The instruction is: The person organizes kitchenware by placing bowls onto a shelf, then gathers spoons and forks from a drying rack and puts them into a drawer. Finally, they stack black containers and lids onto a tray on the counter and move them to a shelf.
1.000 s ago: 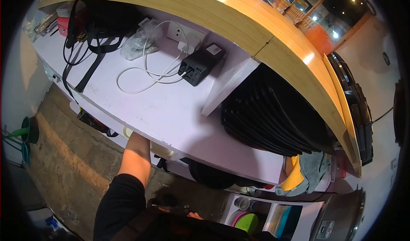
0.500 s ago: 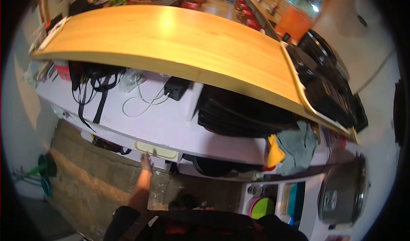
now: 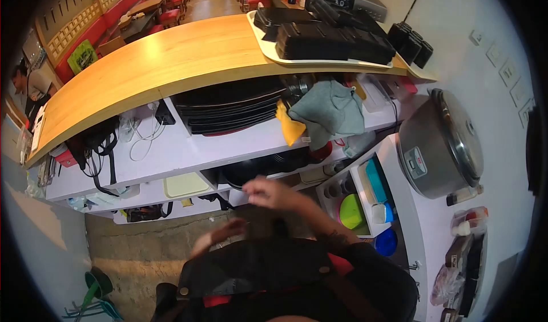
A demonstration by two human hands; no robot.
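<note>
from the head camera, your right hand (image 3: 267,192) is raised in front of the white lower shelf (image 3: 188,151), blurred, with the fingers loosely curled; you cannot tell whether it holds anything. it sits just below the dark stack of pans (image 3: 268,165) on the shelf under the counter, apart from them. your left hand (image 3: 220,233) is lower and nearer your body, over the concrete floor (image 3: 137,248), also blurred, fingers partly open with nothing visible in it. a pale green tray (image 3: 185,185) lies on the lower shelf, to the left of both hands and well clear of them. above it, a stack of black trays (image 3: 228,108) fills the shelf under the wooden counter (image 3: 160,59), with a grey cloth (image 3: 328,111) and a yellow cloth (image 3: 289,127) hanging just beside them. to your right a rice cooker (image 3: 442,145) stands on the white side counter, with coloured bowls (image 3: 354,210) in the compartment near your right forearm.
</note>
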